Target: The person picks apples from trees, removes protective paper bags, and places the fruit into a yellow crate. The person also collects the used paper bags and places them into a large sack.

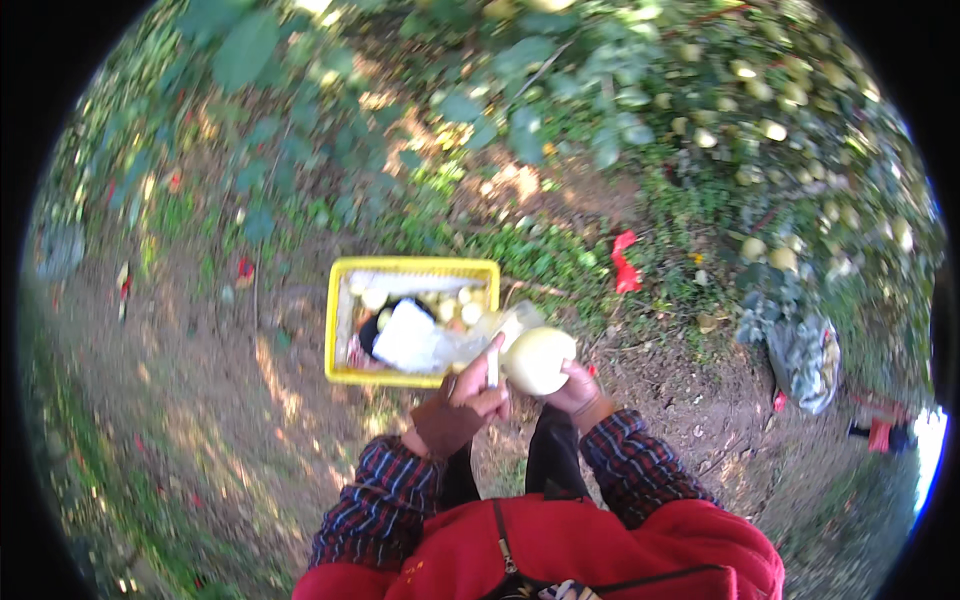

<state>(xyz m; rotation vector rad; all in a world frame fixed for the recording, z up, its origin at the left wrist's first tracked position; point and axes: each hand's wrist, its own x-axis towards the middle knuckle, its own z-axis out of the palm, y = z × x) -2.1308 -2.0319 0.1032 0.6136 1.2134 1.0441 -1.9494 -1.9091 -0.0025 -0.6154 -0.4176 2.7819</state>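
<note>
My right hand (581, 386) is shut on a large pale yellow-green apple (538, 361), held in front of my body. Close beside it on the left, my left hand (476, 386) grips a small white object (493, 367), too blurred to name. A translucent plastic piece (521, 319) shows just beyond the apple. Past my hands, a yellow plastic crate (412, 264) stands on the soil, holding pale apples, a dark item and a white plastic bag (409, 337).
Leafy branches (525, 67) hang ahead, with many pale fruits (782, 259) at the right. A red scrap (625, 261) lies on the weeds. A grey plastic bag (806, 367) is at the right. Far right, something red and dark (881, 435) is blurred.
</note>
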